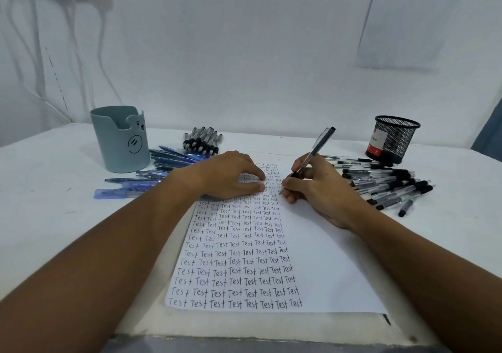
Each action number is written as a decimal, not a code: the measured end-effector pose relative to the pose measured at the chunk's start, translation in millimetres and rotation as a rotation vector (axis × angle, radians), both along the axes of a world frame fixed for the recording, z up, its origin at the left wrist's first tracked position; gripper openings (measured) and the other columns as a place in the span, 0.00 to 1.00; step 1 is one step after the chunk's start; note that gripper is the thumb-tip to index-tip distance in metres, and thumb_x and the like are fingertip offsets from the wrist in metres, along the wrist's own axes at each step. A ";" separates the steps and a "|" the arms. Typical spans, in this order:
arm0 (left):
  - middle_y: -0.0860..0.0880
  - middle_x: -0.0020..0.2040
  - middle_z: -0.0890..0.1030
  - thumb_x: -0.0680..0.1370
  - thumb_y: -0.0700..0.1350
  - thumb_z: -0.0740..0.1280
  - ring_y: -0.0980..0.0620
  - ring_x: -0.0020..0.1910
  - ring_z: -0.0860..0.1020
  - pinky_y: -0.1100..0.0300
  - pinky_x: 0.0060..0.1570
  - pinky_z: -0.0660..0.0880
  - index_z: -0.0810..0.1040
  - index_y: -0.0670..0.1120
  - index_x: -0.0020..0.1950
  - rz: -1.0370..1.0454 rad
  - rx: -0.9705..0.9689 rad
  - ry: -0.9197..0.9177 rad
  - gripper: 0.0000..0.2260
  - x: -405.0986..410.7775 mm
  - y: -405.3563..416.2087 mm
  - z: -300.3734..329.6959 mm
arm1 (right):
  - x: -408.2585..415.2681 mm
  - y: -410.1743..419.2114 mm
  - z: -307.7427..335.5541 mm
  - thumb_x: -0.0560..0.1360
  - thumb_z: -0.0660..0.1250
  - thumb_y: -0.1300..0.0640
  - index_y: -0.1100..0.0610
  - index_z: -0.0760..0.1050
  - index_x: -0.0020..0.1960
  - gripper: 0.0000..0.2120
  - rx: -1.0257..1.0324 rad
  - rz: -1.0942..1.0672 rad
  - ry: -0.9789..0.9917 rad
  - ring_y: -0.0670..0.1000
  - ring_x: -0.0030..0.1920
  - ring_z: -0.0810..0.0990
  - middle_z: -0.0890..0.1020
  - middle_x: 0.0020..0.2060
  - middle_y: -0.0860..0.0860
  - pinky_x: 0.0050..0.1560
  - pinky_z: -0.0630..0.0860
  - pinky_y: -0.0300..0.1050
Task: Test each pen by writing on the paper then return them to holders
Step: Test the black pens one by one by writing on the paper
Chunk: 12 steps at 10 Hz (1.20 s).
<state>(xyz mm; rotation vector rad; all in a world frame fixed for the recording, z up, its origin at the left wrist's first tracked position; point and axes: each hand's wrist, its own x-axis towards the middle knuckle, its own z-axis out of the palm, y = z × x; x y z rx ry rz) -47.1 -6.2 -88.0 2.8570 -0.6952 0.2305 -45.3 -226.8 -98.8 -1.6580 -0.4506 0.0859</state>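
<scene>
Paper (320, 257) lies on the white table (54, 217), its left part filled with 8 columns of the handwritten word "Test". Left hand (231, 175) rests flat on the upper rows, fingers fairly straight and slightly spread, holding nothing; its fingertips point toward the other hand and stop just short of it. Right hand (317, 187) pinches a black pen (315, 151) between thumb and curled fingers, the tip touching the sheet just beyond the last column, beside the left fingertips, the capped end tilted up and away.

Beyond the left knuckles sits a grey-blue bear-faced holder (122, 138), upright, with blue pens (163, 165) scattered between it and the wrist. Past the left fingertips, farther back, a bundle of grey pens (202, 142) lies on the table. Outward of the right hand's knuckles a heap of black-capped pens (388, 183) is spread out, and behind that heap stands a black mesh holder (392, 141), upright. White wall behind, with a printed sheet (407, 21) stuck on it.
</scene>
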 end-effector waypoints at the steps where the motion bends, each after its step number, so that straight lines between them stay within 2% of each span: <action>1: 0.53 0.64 0.76 0.78 0.62 0.62 0.54 0.64 0.70 0.51 0.66 0.66 0.76 0.57 0.65 -0.001 0.000 0.002 0.18 0.3 0.1 -0.2 | -0.1 0.4 0.0 0.74 0.67 0.72 0.60 0.67 0.50 0.13 -0.039 -0.007 -0.020 0.58 0.34 0.79 0.80 0.35 0.61 0.40 0.78 0.50; 2: 0.52 0.64 0.76 0.78 0.61 0.62 0.54 0.64 0.70 0.51 0.66 0.66 0.76 0.57 0.65 -0.001 0.000 0.004 0.18 0.2 0.2 -0.4 | 0.1 -0.2 1.8 0.74 0.67 0.73 0.60 0.66 0.49 0.13 -0.051 0.015 -0.005 0.59 0.35 0.78 0.80 0.32 0.59 0.37 0.76 0.49; 3: 0.53 0.64 0.76 0.78 0.61 0.62 0.54 0.64 0.70 0.52 0.67 0.66 0.77 0.57 0.65 -0.001 -0.004 -0.002 0.18 0.6 0.4 -0.3 | 1.0 -1.2 3.5 0.74 0.66 0.74 0.60 0.66 0.49 0.14 0.028 0.021 0.050 0.58 0.32 0.77 0.79 0.33 0.62 0.35 0.76 0.46; 5: 0.53 0.64 0.76 0.78 0.62 0.62 0.54 0.64 0.70 0.52 0.67 0.66 0.77 0.57 0.64 0.002 -0.006 -0.001 0.18 1.2 0.8 -1.1 | -0.1 1.1 -0.9 0.75 0.67 0.70 0.60 0.67 0.50 0.12 -0.072 -0.020 -0.044 0.59 0.35 0.78 0.80 0.34 0.59 0.41 0.77 0.50; 6: 0.53 0.64 0.76 0.78 0.61 0.62 0.55 0.65 0.70 0.52 0.67 0.66 0.77 0.57 0.64 0.003 -0.011 0.000 0.18 0.0 0.4 -0.3 | 0.9 -0.3 2.6 0.74 0.66 0.74 0.59 0.66 0.49 0.14 0.010 -0.006 0.023 0.57 0.33 0.77 0.78 0.33 0.61 0.34 0.75 0.47; 7: 0.53 0.64 0.76 0.78 0.61 0.62 0.54 0.65 0.70 0.51 0.67 0.66 0.77 0.57 0.65 0.005 -0.012 0.002 0.18 -0.2 0.4 0.3 | 1.2 -0.5 2.1 0.74 0.65 0.74 0.59 0.66 0.49 0.13 0.008 0.017 0.024 0.58 0.34 0.76 0.78 0.32 0.61 0.32 0.73 0.47; 8: 0.53 0.64 0.76 0.78 0.62 0.62 0.54 0.65 0.70 0.51 0.67 0.66 0.77 0.57 0.64 0.006 -0.012 0.005 0.18 -0.4 0.4 -0.1 | -0.2 0.1 1.6 0.75 0.65 0.73 0.59 0.66 0.49 0.12 -0.041 0.009 -0.023 0.59 0.36 0.76 0.78 0.34 0.60 0.35 0.74 0.47; 11: 0.53 0.64 0.76 0.78 0.61 0.62 0.54 0.65 0.70 0.53 0.67 0.65 0.76 0.57 0.65 0.012 -0.003 0.007 0.18 -1.0 0.3 1.0 | 2.6 -0.1 1.6 0.74 0.64 0.74 0.59 0.66 0.48 0.13 0.008 -0.001 0.017 0.58 0.34 0.74 0.76 0.32 0.60 0.31 0.71 0.48; 12: 0.53 0.64 0.76 0.78 0.61 0.62 0.54 0.65 0.70 0.53 0.67 0.65 0.76 0.57 0.65 0.014 -0.007 0.010 0.18 -2.2 -0.1 1.3 | 3.4 0.4 1.5 0.73 0.65 0.73 0.59 0.66 0.48 0.13 -0.024 0.002 0.012 0.59 0.35 0.74 0.77 0.33 0.61 0.33 0.72 0.49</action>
